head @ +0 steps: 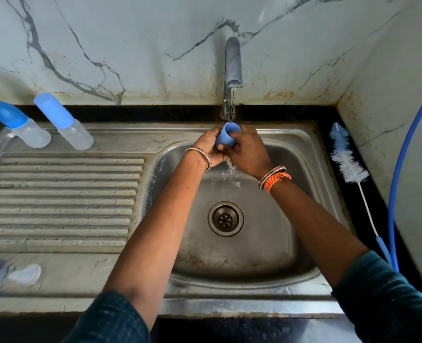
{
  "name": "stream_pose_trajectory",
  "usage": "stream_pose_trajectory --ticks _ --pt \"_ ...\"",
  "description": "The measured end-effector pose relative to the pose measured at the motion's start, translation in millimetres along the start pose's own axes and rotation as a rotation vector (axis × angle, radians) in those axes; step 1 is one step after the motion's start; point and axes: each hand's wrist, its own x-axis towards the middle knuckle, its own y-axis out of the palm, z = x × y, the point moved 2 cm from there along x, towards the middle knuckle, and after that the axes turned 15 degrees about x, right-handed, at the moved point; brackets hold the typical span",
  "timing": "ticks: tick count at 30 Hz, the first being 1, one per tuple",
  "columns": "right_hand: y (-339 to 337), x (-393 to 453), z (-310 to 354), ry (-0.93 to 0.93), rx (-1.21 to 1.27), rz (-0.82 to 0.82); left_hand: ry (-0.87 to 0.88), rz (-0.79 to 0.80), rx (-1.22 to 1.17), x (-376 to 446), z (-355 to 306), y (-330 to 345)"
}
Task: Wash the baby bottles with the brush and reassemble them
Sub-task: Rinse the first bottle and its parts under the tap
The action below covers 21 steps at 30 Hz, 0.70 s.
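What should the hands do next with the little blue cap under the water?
Probably turn the blue cap so its inside rinses: both the left hand and right hand hold it under the tap, and water spills below.

Veined marble wall (pixel 130 45), black countertop (pixel 353 194)

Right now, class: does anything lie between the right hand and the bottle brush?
Nothing visible does. The right hand holds the blue cap under the tap; the brush lies on the counter beyond the sink's right rim, unobstructed.

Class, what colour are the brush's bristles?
White and pale blue brush bristles; head view.
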Motion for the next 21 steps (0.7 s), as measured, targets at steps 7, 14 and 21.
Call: stream_pose_trajectory --ticks 7,14,21 --pt "-29 7 1 -0.406 -0.818 0.412 0.001 -0.089 0.459 15 8 -15" --pt "-5 -5 20 0.054 -0.407 0.119 0.186 -0.122 0.106 26 -6 -12" --pt "3 23 35 0.719 0.978 0.010 0.258 -0.187 -0.036 23 17 -9"
